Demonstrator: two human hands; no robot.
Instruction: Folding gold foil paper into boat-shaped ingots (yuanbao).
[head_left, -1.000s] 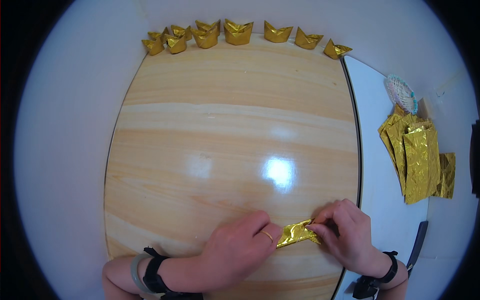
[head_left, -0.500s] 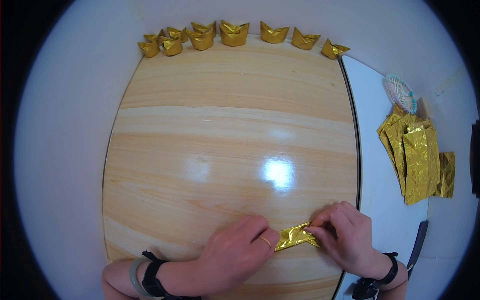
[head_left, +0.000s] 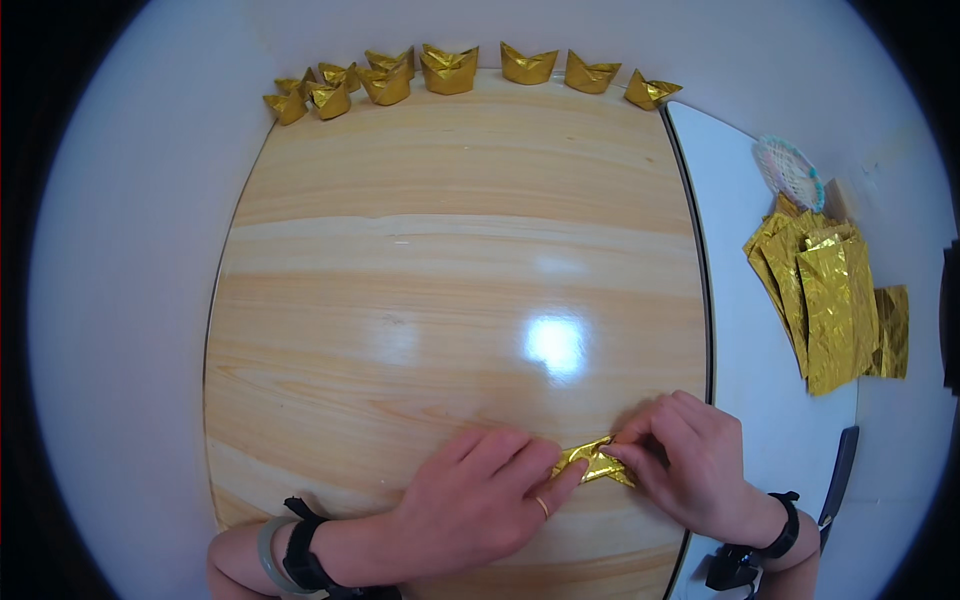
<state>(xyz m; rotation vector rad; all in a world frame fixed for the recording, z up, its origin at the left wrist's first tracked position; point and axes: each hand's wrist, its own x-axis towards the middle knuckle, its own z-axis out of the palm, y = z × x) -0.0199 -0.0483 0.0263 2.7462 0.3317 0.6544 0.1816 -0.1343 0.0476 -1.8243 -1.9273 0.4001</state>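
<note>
A folded strip of gold foil paper (head_left: pixel 597 462) lies between my two hands near the front right of the wooden table. My left hand (head_left: pixel 492 490) presses on its left part, the fingers covering that end. With thumb and forefinger, my right hand (head_left: pixel 682 462) pinches the upper right corner. A small pointed flap sticks out at the lower right of the strip. Along the table's far edge stand several finished folded gold boat-shaped ingots (head_left: pixel 450 70).
On the white surface (head_left: pixel 735 300) to the right lies a fanned stack of gold foil sheets (head_left: pixel 838 310). A small white woven basket (head_left: pixel 790 172) leans behind it. Lower down is a dark, long-handled object (head_left: pixel 840 475). White walls rise around the wooden table (head_left: pixel 450 310).
My left hand's fingers have slid right along the strip, covering more of it. The right hand keeps its pinch at the corner, slightly farther up. The view has shifted a little.
</note>
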